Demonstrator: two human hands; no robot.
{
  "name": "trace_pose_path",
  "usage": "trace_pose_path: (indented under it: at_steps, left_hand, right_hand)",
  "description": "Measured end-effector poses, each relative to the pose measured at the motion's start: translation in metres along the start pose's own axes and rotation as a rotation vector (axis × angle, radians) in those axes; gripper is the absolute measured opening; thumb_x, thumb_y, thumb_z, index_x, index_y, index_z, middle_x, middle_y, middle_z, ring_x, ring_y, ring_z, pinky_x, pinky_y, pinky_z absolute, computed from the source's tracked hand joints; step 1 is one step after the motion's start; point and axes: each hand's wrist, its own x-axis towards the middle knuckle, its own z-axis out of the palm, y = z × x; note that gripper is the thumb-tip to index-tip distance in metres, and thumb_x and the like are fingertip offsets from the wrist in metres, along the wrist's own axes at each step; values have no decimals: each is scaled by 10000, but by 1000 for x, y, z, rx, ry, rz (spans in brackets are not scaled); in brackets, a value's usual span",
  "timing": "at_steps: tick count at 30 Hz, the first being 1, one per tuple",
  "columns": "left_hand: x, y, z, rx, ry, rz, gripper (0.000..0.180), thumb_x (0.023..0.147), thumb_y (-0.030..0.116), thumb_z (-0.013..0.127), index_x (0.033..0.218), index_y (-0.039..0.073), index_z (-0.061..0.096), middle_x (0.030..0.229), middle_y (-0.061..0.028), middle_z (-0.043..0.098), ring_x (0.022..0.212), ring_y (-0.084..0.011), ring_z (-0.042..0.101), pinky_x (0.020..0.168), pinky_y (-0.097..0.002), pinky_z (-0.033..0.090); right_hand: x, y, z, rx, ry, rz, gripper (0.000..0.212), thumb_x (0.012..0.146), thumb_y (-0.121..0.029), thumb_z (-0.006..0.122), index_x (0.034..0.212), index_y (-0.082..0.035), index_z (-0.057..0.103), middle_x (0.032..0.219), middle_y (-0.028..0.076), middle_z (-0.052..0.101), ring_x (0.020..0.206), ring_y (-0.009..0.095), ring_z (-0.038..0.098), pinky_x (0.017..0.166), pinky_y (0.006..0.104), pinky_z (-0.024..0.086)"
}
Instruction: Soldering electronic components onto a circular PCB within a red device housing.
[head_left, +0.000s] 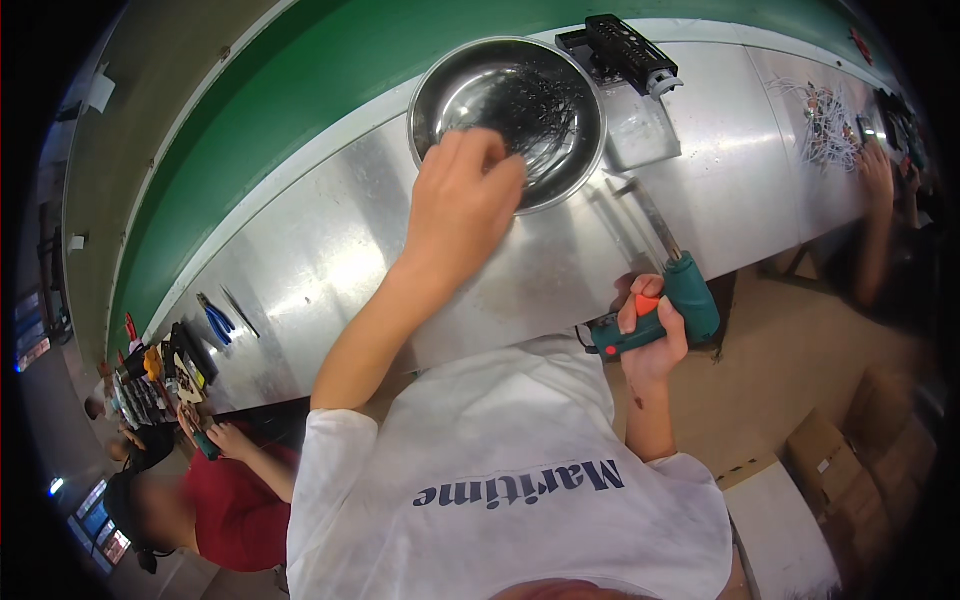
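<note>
My left hand is over the near left rim of a round steel bowl, its fingers bent and drawn together. What the fingertips hold, if anything, is hidden. Thin black pieces lie scattered in the bowl. At the table's near edge, my right hand is closed around the handle of a teal pistol-grip power tool with an orange trigger. Its metal barrel points away from me over the table, toward the space right of the bowl.
A black slotted device and a flat metal plate stand right of the bowl. Blue-handled pliers lie far left. White wires are piled at right, near another person's hand. A person in red works at left. Cardboard boxes stand lower right.
</note>
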Motion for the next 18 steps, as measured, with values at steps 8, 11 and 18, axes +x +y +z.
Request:
trace_pose_path:
  at_steps: [8, 11, 18]
  left_hand:
    - [18, 1, 18, 337, -76, 142, 89, 657, 27, 607, 725, -27, 624, 1255, -173, 509, 1149, -341, 449, 910, -436, 363]
    - [19, 1, 13, 278, -34, 96, 78, 732, 90, 710, 803, 65, 688, 1251, -80, 534, 1153, -320, 433, 926, -435, 338]
    - [18, -1, -2, -316, 54, -201, 89, 758, 60, 729, 841, 35, 713, 1120, -65, 617, 1014, -191, 521, 850, -313, 404]
  right_hand:
    - [1, 2, -1, 28, 4, -2, 259, 857, -234, 518, 950, 8, 511, 991, 151, 520, 538, 171, 504, 546, 266, 389]
    - [2, 1, 1, 36, 3, -2, 251, 857, -227, 515, 948, 7, 511, 986, 151, 523, 536, 173, 508, 548, 267, 393]
    - [2, 2, -2, 17, -2, 16, 240, 863, -226, 505, 944, -1, 512, 981, 144, 531, 533, 172, 515, 558, 267, 400]
